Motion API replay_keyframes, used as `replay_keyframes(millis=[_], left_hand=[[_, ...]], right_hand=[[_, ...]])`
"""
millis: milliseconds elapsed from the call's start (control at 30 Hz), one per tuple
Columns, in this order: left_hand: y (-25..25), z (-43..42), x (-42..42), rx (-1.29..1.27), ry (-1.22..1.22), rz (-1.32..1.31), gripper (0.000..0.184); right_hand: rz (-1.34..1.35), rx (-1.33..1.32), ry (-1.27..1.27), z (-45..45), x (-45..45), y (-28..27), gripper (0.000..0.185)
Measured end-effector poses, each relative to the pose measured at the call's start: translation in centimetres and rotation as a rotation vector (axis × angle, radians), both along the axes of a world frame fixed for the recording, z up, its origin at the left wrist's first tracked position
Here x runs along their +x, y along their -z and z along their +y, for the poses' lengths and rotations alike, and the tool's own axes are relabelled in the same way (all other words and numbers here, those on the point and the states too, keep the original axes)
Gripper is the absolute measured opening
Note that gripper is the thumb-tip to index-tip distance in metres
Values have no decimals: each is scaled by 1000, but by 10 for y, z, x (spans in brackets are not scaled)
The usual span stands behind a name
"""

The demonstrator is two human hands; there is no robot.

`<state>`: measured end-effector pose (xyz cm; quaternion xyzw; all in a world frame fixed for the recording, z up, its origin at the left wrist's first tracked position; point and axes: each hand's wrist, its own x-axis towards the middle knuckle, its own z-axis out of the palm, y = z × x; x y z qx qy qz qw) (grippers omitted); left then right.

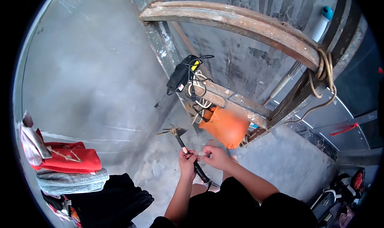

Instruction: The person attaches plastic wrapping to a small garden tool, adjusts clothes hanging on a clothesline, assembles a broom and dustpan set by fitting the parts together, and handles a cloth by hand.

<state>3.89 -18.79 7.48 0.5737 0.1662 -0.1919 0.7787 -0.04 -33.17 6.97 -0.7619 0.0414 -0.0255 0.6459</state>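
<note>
My left hand (189, 164) is closed around the black handle of a tool (200, 173), held slanting in front of my lap. Its far end has a dark, blade-like head and tan, twig-like pieces (173, 129); the exact kind of tool is unclear. Close beside it, my right hand (217, 157) pinches a small whitish, translucent strip (202, 154) that reaches toward the handle and left fingers. Whether the strip is tape or plastic, I cannot tell.
Ahead stands a rusty metal frame (232, 18) with rope (326, 70) tied on it. A black power adapter (182, 77), cables and an orange bag (226, 128) are at its lower bar. Clothes (76, 158) hang left; bags (332, 200) lie right.
</note>
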Motion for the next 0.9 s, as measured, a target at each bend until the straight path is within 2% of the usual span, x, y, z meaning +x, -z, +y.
replay_keyframes(millis=[67,133,233,300,400,500,567,667,733,800,867,900], left_hand=[[-7,8,-7,-63,-4,-92,29],[-10,16,-11,-42,35,-124,31],[-15,35,-27,-112,8,-191,34],[-27,51,-34,29,59,-238,35],[-27,63,-41,-5,37,-307,35],[-42,68,-46,10,63,-338,30],[-56,68,-41,25,90,-372,27],[-80,69,-39,-57,191,-408,24],[-97,67,-35,-194,238,-378,24],[-115,58,-36,-198,237,-353,25],[-133,52,-29,-310,269,-325,25],[-136,43,-22,-390,283,-324,24]], right_hand=[[-20,19,-20,7,-4,-27,15],[-84,-45,7,19,-5,-27,14],[80,-164,23,27,-22,-37,14],[29,-235,-38,40,-24,-58,13],[24,-265,-97,47,-26,-73,13],[1,-206,-125,55,-32,-72,19],[-152,-23,-88,57,-31,-70,28],[-102,-85,-108,55,-39,-74,38],[-154,-159,-171,52,-40,-66,35],[-186,-217,-226,49,-44,-56,33],[-43,-252,-265,53,-31,-53,38],[40,-337,-174,53,-17,-47,31]])
